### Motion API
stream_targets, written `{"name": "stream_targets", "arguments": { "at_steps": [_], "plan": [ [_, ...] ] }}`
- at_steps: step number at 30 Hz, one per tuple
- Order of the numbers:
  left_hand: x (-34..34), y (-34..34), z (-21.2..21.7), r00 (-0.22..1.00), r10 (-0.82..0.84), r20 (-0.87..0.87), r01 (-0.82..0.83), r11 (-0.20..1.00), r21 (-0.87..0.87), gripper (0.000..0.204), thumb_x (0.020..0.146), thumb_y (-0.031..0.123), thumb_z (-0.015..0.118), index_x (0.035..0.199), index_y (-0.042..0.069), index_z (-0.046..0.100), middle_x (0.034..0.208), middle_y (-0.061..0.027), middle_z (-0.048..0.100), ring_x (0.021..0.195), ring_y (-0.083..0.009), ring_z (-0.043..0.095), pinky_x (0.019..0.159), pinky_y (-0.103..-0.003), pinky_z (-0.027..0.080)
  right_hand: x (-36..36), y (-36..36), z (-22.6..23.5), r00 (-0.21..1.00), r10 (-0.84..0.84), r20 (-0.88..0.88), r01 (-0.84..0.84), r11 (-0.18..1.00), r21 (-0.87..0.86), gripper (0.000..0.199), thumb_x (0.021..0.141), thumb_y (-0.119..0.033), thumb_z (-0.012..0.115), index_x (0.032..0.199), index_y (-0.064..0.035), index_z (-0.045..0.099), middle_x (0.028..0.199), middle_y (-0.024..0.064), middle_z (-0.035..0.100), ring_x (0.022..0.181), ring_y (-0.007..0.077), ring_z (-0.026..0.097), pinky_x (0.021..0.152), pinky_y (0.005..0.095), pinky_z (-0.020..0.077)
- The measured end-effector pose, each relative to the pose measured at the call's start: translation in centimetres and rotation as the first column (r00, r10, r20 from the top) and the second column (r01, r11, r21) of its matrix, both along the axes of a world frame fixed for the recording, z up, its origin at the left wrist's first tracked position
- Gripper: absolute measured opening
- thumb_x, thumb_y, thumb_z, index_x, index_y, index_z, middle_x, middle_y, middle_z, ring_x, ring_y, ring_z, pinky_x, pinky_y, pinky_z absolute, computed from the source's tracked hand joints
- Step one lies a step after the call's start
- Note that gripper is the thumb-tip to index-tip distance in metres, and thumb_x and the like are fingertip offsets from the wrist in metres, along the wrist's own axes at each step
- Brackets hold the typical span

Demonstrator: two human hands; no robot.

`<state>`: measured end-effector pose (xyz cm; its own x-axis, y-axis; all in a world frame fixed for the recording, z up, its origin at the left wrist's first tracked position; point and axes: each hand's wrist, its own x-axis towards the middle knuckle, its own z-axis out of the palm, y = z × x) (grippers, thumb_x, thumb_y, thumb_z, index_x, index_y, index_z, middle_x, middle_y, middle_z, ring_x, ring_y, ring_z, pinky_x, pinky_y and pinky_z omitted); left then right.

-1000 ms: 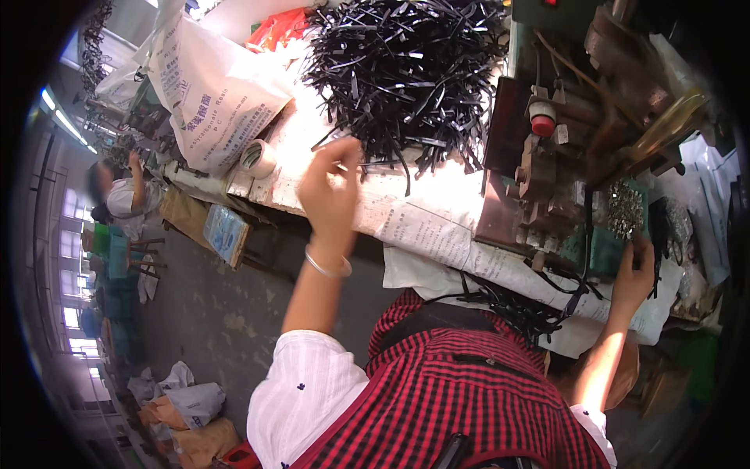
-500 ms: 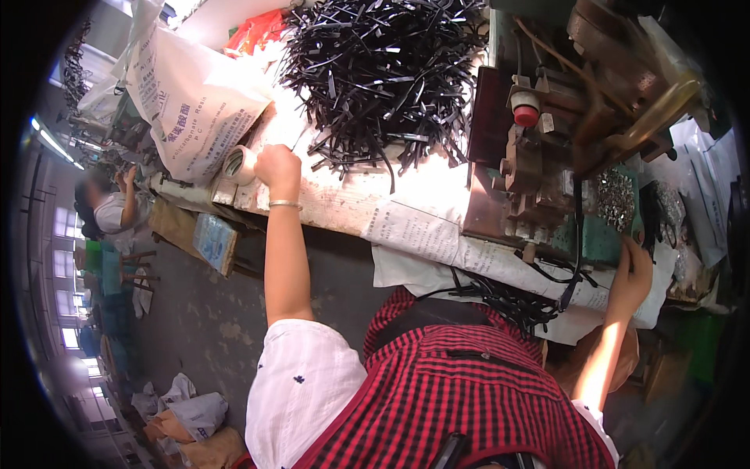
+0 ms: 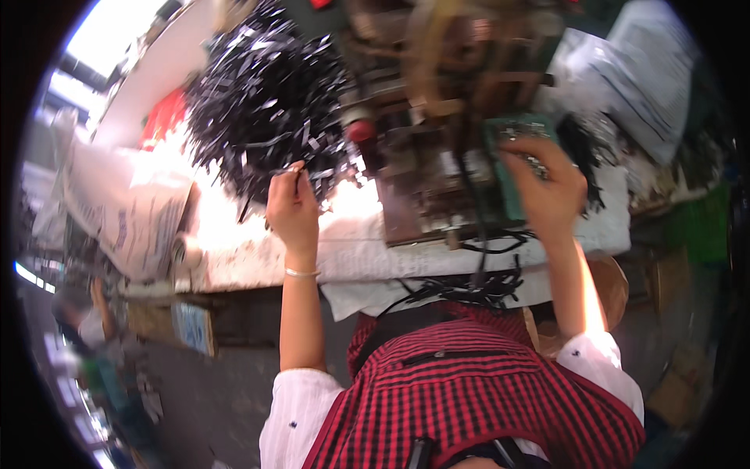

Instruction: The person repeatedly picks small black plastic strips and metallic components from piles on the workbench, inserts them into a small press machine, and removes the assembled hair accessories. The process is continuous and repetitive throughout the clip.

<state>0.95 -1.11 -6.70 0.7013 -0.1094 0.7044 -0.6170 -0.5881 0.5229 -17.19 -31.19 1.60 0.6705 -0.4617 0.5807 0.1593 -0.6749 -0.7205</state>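
Note:
My left hand [image 3: 293,207] is raised at the near edge of a big heap of black strips [image 3: 262,109]. Its thumb and forefinger are pinched together; what lies between them is too blurred to name. My right hand [image 3: 551,187] reaches over a green tray [image 3: 512,202] of small metal pieces [image 3: 537,166]. Its thumb and forefinger curl so that their tips meet at the pieces, hiding whatever they grip. Between my hands stands a brown metal machine [image 3: 426,176] with a red button [image 3: 360,130], smeared by motion.
A white printed sack [image 3: 125,207] and a tape roll [image 3: 187,252] are at the left of the bench. More black strips [image 3: 469,291] hang at the front edge before me. Clear plastic bags [image 3: 641,78] lie at the far right. A person [image 3: 82,316] sits farther left.
The view has swung right. My left hand has left the tape roll for the near side of the strip heap. My right hand has moved from beside the machine onto the metal pieces.

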Motion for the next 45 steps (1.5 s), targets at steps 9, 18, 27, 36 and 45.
{"name": "stream_targets", "arguments": {
  "at_steps": [9,18,27,36,45],
  "plan": [
    [-5.1,-4.1,1.5,0.885,-0.406,-0.228,0.177,0.747,-0.64,0.012,0.105,0.009,0.06,0.105,-0.002,0.063,0.094,-0.0123,0.074,0.073,-0.013,0.068,0.066,-0.025,0.057,2.1,2.9,-2.2,0.985,0.073,0.158,-0.145,0.852,0.504,0.045,0.087,0.0,0.075,0.129,-0.0003,0.059,0.109,0.0092,0.072,0.102,0.0134,0.069,0.094,0.0281,0.0503],
    [-6.7,-9.0,13.8,0.783,-0.564,0.263,0.622,0.714,-0.32,0.015,0.092,-0.008,0.068,0.105,-0.003,0.063,0.101,-0.0177,0.076,0.087,-0.0172,0.07,0.078,-0.028,0.055,0.9,4.3,1.6,0.925,0.294,0.243,-0.374,0.575,0.728,0.057,0.087,0.003,0.069,0.141,0.0013,0.05,0.127,0.0114,0.066,0.113,0.0195,0.066,0.1,0.0319,0.0493],
    [-9.2,-12.6,8.4,0.558,-0.699,0.448,0.544,0.715,0.439,0.021,0.078,0.011,0.085,0.092,0.006,0.071,0.104,-0.0115,0.074,0.059,-0.0112,0.059,0.051,-0.026,0.045,-0.4,-4.7,-0.6,0.999,0.029,0.045,-0.048,0.869,0.492,0.055,0.088,0.002,0.066,0.141,-0.0044,0.055,0.123,0.0134,0.067,0.115,0.0229,0.066,0.1,0.0332,0.0502],
    [-9.1,-13.0,7.6,0.571,-0.704,0.423,0.57,0.71,0.413,0.021,0.081,0.007,0.085,0.097,0.006,0.072,0.097,-0.0137,0.077,0.057,-0.0163,0.062,0.048,-0.027,0.045,-4.7,-7.2,-9.3,0.901,-0.34,-0.269,0.301,0.937,-0.178,0.017,0.081,-0.01,0.072,0.098,-0.0072,0.07,0.097,0.0129,0.068,0.097,0.0359,0.066,0.085,0.0437,0.0522],
    [-11.2,-4.5,2.9,0.86,-0.256,0.441,0.007,0.871,0.491,0.018,0.086,0.009,0.071,0.103,0.01,0.074,0.107,-0.0111,0.074,0.07,-0.0149,0.061,0.061,-0.032,0.052,-5.1,-8.2,-11.5,0.845,-0.439,-0.305,0.306,0.865,-0.397,0.011,0.086,-0.009,0.071,0.095,-0.0041,0.071,0.093,0.0163,0.07,0.087,0.0366,0.067,0.078,0.0449,0.0531]
  ]
}}
